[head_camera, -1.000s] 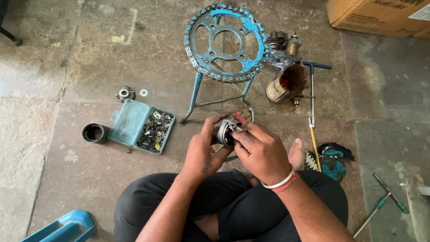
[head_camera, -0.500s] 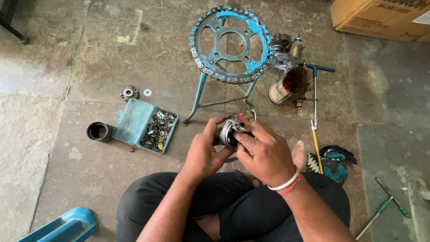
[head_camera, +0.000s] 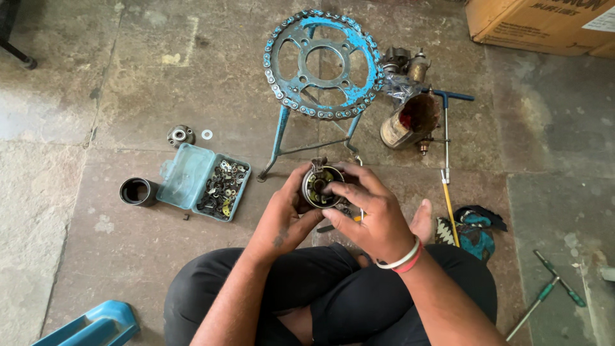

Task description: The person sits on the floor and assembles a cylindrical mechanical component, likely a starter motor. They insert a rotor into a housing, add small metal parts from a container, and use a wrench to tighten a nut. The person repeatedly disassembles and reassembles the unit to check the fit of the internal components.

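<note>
I sit cross-legged on a stone floor and hold a small round metal motor housing (head_camera: 318, 186) in front of me. My left hand (head_camera: 285, 208) cups it from the left and below. My right hand (head_camera: 368, 211) wraps its right side, with the fingertips reaching over its open face, where brass-coloured parts show. A white and a red band circle my right wrist.
A blue stool topped with a sprocket and chain (head_camera: 322, 63) stands just ahead. An open teal box of small parts (head_camera: 204, 182) and a black ring (head_camera: 136, 191) lie left. A rusty cylinder (head_camera: 410, 120), T-handle tool (head_camera: 446, 131), screwdrivers (head_camera: 552, 287) and cardboard box (head_camera: 544, 22) lie right.
The housing has turned in my hands so its open face shows. My right fingers shifted over the rim; the view moved slightly.
</note>
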